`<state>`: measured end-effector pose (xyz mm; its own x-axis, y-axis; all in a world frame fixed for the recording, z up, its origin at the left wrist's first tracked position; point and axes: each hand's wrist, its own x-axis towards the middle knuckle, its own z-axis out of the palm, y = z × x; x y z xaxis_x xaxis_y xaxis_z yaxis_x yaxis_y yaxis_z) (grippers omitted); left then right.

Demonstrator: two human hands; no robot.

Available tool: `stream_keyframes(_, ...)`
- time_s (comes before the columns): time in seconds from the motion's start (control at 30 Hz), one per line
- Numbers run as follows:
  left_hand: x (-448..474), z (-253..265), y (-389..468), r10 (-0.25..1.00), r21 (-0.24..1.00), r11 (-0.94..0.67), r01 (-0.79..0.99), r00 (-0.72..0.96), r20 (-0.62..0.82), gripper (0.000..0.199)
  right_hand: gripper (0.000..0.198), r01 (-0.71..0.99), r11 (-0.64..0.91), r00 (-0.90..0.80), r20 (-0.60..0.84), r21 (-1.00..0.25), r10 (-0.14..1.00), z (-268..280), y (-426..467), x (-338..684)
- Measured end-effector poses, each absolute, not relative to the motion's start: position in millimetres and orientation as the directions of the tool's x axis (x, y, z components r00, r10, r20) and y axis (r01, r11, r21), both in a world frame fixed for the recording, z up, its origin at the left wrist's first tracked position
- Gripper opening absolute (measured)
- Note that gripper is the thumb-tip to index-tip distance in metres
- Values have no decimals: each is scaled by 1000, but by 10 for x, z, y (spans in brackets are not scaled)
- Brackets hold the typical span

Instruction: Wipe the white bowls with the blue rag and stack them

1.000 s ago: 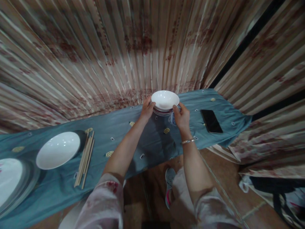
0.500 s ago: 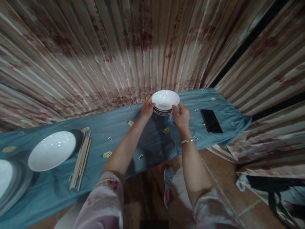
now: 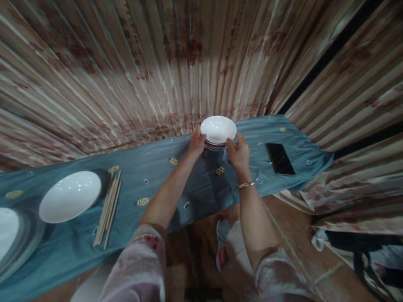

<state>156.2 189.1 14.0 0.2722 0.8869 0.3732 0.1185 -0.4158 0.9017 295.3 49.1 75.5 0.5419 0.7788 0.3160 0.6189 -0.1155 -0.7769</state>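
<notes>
A small stack of white bowls (image 3: 218, 129) is at the back edge of the cloth-covered table, with dark and reddish bands on the sides of the lower ones. My left hand (image 3: 197, 142) grips the left rim, thumb on top. On the right side, my right hand (image 3: 239, 151) is closed round the rim, a bracelet on its wrist. A bit of bluish-white cloth (image 3: 226, 155) shows under the right fingers. Whether the stack touches the table I cannot tell.
A large white bowl (image 3: 71, 197), several wooden chopsticks (image 3: 108, 209) and stacked plates (image 3: 28, 241) are at the left on the blue tablecloth (image 3: 170, 184). A black phone (image 3: 280, 159) lies at the right. Pleated curtains (image 3: 189, 63) hang behind the table.
Both hands keep their hold on the bowls. The stack appears very slightly higher in view; the rest of the scene shifts only a little with the camera.
</notes>
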Motion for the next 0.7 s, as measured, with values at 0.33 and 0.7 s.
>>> stream_keyframes(0.33,998,282,1163,946,933,-298,202,193,260,73,59,668,37,487,475,-743,733,916,274,2659)
stream_keyframes(0.7,-498,440,126,953,941,-188,281,-178,244,67,55,481,267,114,362,-835,925,646,299,1403)
